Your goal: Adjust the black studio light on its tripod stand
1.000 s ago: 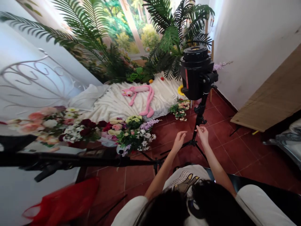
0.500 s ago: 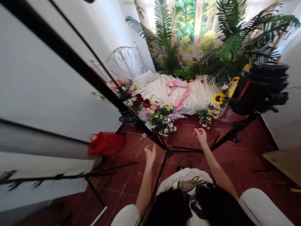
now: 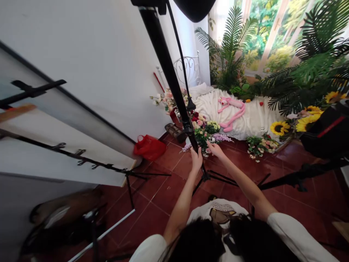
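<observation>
A black light stand (image 3: 171,74) slants down in front of me, with a lamp head (image 3: 195,9) partly in view at the top. My left hand (image 3: 196,160) is at its lower pole, thumb and fingers around the tube, just below a clamp knob (image 3: 188,125). To the right of the pole is my right hand (image 3: 216,150), apart from it, fingers loosely bent and nothing visible in them. A black cable (image 3: 180,47) hangs along the stand and ends in a dark plug-like piece (image 3: 191,104).
Flowers (image 3: 207,129) and a white-draped bed (image 3: 253,123) with a pink plush toy (image 3: 231,112) lie ahead. A second black stand (image 3: 289,178) is at right. On the left are a red bag (image 3: 149,147), a clip rack (image 3: 81,156) and a white rod (image 3: 109,227) near the tiled floor.
The view has turned left. My left hand has come up to the stand's pole and closed around it. My right hand has moved in close to the pole's right side.
</observation>
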{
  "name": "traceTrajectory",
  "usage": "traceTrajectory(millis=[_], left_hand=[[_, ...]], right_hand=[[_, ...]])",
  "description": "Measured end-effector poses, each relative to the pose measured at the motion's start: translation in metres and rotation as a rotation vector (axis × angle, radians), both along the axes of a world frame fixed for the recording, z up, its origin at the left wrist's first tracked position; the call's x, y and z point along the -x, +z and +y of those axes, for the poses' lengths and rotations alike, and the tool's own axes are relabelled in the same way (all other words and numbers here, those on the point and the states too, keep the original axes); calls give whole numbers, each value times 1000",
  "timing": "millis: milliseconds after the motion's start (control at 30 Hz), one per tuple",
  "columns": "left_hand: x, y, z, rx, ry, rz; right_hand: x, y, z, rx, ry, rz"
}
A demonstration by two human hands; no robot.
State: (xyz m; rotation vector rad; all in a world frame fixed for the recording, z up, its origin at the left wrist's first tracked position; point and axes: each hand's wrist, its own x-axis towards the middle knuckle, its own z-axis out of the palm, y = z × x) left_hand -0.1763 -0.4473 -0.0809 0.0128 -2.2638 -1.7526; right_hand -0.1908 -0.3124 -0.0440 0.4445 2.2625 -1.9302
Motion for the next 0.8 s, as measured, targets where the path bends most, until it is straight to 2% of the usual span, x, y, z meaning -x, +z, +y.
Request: traceTrajectory(millis=[200, 333, 467, 667, 800], left_hand=[[1, -7, -4, -12, -18, 73], [2, -13, -3, -41, -10, 71], [3, -17, -3, -59, 20, 26], [5, -19, -2, -61, 36, 19], [7, -20, 0, -37, 57, 42]], right_hand=[[19, -7, -13, -237, 148, 52], [18, -11, -18, -355, 125, 48], [17, -8, -21, -467, 72, 40], [18, 7, -19, -532, 117, -54], [26, 10, -16, -523, 154, -48]])
